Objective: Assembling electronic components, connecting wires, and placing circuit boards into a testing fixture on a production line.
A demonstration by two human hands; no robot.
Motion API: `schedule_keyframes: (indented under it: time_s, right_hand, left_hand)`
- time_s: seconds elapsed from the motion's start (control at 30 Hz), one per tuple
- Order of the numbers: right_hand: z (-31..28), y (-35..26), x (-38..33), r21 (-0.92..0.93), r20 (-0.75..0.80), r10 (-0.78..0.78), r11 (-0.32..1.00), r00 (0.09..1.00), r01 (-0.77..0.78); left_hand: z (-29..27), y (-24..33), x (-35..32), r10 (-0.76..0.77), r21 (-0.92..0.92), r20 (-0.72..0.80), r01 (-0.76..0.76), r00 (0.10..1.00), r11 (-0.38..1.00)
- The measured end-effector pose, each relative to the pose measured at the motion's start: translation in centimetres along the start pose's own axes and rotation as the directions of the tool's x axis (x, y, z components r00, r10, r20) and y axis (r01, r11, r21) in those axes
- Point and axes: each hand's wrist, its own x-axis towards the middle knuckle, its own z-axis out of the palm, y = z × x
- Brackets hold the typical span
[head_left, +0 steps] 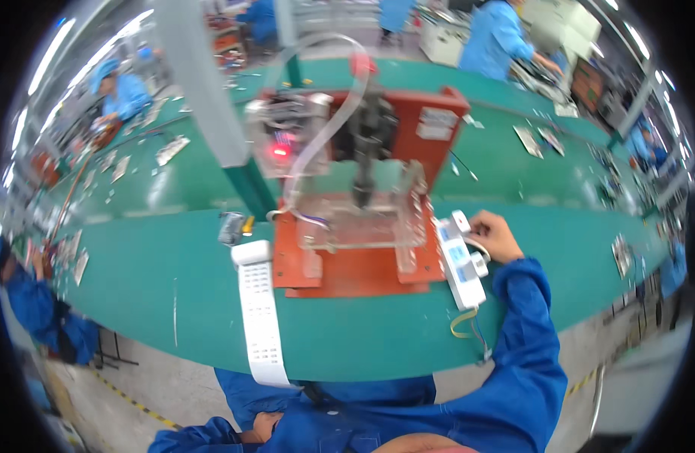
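My right hand (496,236) is at the power strip (460,268), right of the press (355,275); my left hand (266,425) lies apart, near. I can't tell either's grip; snagging the cord (481,248) could drag the strip.

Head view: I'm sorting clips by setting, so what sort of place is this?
Probably a factory workshop: a long green workbench, a red-framed machine standing on it, and a co-worker in light blue beyond.

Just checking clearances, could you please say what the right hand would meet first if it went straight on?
Probably the white power strip, near its far end; the right hand points left at it, though depth and contact are unclear.
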Motion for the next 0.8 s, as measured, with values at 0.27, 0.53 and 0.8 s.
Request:
schedule_keyframes:
  time_s: [0.27, 0.53, 0.8]
  right_hand:
    - [-0.9, -0.4, -0.1, 0.030, 0.019, 0.038, 0.999, 0.999, -0.038]
    - [-2.9, 4.9, 3.0, 0.820, -0.120, 0.416, 0.554, 0.901, -0.146]
    - [-9.7, 18.1, 13.3, -0.217, -0.685, 0.355, 0.735, 0.636, -0.643]
  left_hand:
    - [-6.9, -3.1, -0.6, 0.070, 0.039, 0.233, -0.081, 0.970, 0.996]
    - [-6.3, -1.6, -5.0, -0.034, 0.082, 0.253, 0.013, 0.967, 0.997]
    - [-2.1, 0.3, -6.9, -0.152, 0.112, 0.257, 0.127, 0.954, 0.986]
